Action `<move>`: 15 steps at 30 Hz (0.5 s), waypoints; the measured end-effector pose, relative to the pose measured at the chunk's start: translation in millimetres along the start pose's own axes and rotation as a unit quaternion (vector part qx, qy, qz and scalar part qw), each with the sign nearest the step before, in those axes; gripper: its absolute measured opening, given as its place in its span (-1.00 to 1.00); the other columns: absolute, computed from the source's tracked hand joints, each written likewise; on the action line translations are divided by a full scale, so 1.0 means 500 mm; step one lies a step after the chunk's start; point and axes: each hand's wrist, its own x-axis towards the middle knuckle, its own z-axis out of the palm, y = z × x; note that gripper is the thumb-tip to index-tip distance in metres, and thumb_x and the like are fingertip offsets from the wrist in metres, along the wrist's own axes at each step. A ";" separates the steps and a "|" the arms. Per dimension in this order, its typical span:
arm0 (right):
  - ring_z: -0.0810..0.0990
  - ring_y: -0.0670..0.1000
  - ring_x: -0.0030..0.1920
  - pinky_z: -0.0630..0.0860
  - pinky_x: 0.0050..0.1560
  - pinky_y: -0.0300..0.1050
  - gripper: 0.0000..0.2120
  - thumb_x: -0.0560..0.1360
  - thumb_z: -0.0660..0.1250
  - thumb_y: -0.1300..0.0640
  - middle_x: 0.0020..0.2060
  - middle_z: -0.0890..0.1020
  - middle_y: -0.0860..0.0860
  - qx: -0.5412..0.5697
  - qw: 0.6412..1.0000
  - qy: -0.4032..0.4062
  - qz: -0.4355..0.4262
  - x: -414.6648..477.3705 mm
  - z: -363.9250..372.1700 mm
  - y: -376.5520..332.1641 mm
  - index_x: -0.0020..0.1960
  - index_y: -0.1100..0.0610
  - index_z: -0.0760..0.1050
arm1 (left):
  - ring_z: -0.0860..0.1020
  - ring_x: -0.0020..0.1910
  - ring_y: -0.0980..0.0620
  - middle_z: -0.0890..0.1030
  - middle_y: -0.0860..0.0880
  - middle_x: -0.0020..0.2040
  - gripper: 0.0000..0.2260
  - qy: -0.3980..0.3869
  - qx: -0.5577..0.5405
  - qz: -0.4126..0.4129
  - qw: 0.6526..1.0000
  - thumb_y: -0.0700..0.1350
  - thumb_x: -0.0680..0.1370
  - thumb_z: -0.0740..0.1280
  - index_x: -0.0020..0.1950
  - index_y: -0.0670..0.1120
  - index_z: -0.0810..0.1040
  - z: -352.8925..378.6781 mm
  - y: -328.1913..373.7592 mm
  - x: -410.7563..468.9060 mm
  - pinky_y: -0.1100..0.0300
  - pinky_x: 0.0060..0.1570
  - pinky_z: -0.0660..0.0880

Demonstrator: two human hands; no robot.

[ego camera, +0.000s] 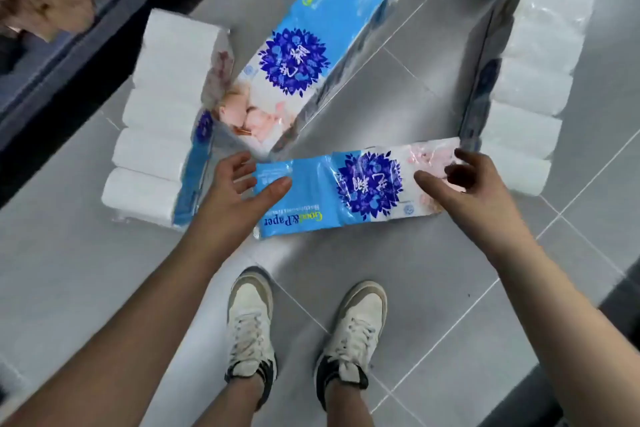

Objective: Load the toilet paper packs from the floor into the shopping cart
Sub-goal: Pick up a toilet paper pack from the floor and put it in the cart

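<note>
Pickup is the step in hand: both hands come down on the near pack point(341, 192), which lies flat across the tiled floor point(433, 288) just beyond the shoes point(251, 326). The left hand point(242, 185) hovers at its blue left end, fingers point(237, 161) spread and thumb over the wrapper. The right hand point(462, 177) reaches for the white right end, also spread wide. Neither grips anything, and I cannot tell if they touch the plastic.

Three more packs wait on the floor: one at the left point(161, 118), a slanted one point(304, 55) in the middle and one at the right point(535, 87). The shopping cart is not in view.

Next, I judge, both hands must clamp the ends firmly, since the soft wrapper may sag or slip, then lift and turn toward the cart.
</note>
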 end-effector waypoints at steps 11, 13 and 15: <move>0.48 0.16 0.40 0.44 0.41 0.16 -0.06 0.33 0.58 -0.21 0.47 0.41 0.13 -0.082 0.994 0.043 0.048 0.189 0.086 0.137 0.56 0.11 0.28 | 0.44 0.41 -0.05 0.31 -0.08 0.54 -0.04 0.066 0.079 -0.110 0.989 0.17 0.40 0.55 0.62 -0.06 0.10 0.059 -0.134 0.170 0.13 0.17 0.37; 0.43 0.17 0.44 0.39 0.44 0.13 -0.07 0.36 0.58 -0.18 0.48 0.37 0.13 -0.094 0.993 0.042 0.057 0.204 0.094 0.152 0.56 0.13 0.26 | 0.44 0.41 -0.07 0.29 -0.09 0.56 -0.02 0.066 0.087 -0.124 0.986 0.18 0.39 0.56 0.63 -0.06 0.09 0.063 -0.146 0.192 0.11 0.16 0.38; 0.39 0.17 0.47 0.36 0.47 0.14 -0.09 0.37 0.58 -0.17 0.48 0.36 0.13 -0.098 0.992 0.050 0.057 0.215 0.100 0.162 0.56 0.15 0.27 | 0.45 0.41 -0.09 0.29 -0.08 0.56 0.01 0.061 0.097 -0.131 0.985 0.19 0.37 0.58 0.63 -0.07 0.09 0.067 -0.157 0.213 0.09 0.18 0.40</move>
